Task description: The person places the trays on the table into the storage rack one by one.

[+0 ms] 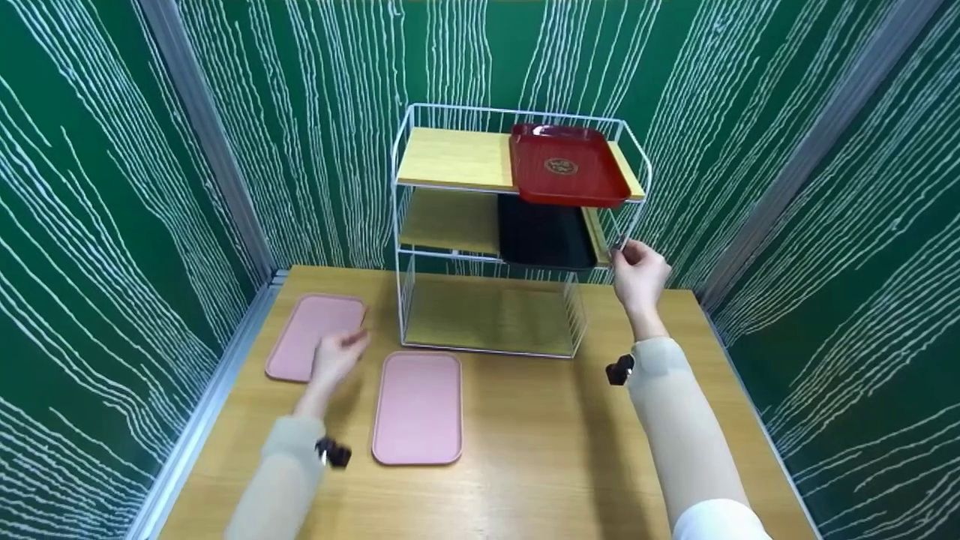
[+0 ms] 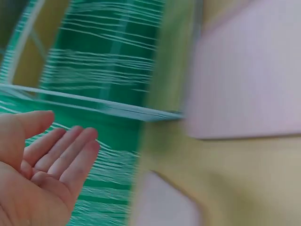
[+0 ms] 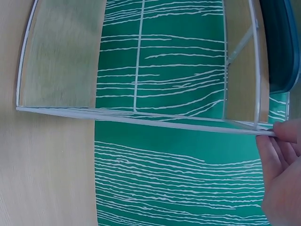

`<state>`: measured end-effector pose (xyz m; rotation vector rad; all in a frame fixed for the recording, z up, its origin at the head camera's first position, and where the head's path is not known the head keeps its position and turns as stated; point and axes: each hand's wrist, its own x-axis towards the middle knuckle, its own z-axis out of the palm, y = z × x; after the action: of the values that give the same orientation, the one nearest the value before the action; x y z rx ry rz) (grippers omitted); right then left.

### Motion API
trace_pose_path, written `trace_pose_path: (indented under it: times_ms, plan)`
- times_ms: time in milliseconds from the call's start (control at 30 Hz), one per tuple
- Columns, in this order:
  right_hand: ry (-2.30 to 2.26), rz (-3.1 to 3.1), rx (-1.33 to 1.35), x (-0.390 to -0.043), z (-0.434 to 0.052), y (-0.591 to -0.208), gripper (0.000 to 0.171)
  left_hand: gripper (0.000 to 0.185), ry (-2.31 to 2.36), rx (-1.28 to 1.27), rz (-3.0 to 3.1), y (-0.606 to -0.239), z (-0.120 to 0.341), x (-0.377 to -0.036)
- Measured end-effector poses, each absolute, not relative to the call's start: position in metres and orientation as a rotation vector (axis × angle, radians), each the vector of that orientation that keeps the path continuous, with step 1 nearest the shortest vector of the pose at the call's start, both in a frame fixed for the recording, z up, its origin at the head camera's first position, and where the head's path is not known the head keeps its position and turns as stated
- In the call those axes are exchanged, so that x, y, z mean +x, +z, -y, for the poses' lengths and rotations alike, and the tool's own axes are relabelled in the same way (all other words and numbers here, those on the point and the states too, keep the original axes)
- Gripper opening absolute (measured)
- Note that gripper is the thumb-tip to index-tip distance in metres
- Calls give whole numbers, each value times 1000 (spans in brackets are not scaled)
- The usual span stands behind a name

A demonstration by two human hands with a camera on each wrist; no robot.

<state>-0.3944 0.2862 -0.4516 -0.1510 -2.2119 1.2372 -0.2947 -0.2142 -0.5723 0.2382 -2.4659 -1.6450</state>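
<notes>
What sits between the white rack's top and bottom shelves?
In the head view, the middle shelf lies between them, with the black tray on its right half.

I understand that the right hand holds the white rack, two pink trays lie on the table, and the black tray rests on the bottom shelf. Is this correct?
Not quite: the black tray rests on the middle shelf, as the head view shows. The right hand does hold the white rack, and two pink trays lie on the table.
</notes>
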Motion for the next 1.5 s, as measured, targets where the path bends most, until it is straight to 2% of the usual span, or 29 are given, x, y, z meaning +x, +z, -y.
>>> trace_pose_path:
  times_ms: [200,467,1067,1500]
  plan:
    - [1244,2161,-123,-395,-287,-447,20,35,-1623,279,2534,-636,215,-249]
    - [1279,2175,-155,-394,-284,-448,22,51,-1877,287,2454,-670,198,-215]
    - [1232,2132,-136,-396,-282,-454,21,67,-2018,291,2382,-689,189,-213]
    - [1279,2140,-142,-390,-280,-458,23,61,-2039,397,2397,-685,197,-214]
